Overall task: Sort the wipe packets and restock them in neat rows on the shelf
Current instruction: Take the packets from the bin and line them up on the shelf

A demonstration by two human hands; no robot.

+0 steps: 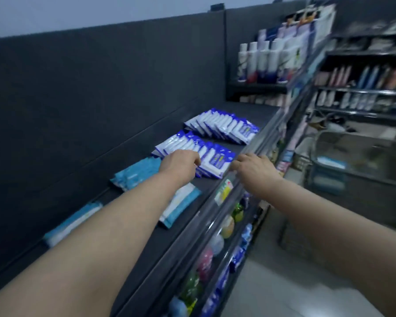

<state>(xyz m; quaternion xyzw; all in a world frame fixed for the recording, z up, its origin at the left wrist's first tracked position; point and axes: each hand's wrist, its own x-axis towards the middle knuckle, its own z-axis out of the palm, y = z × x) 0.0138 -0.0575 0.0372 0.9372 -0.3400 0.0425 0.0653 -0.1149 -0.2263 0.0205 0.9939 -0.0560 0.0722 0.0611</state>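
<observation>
Flanking the near blue-and-white packet row (204, 154): light-blue packets (137, 172) left, shelf lip (245, 179) right. Left hand (181, 163) curled closed on the row; right hand (254, 167) flat, empty.

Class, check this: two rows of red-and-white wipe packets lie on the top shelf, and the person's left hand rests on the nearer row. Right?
Not quite. In the head view the packets are blue-and-white, not red. The left hand does rest on the nearer row.

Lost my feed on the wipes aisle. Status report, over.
Left hand on the nearer dark-blue packet row. Right hand at the shelf edge, holding nothing visible. Light-blue packets lie loose. No obstruction.
</observation>
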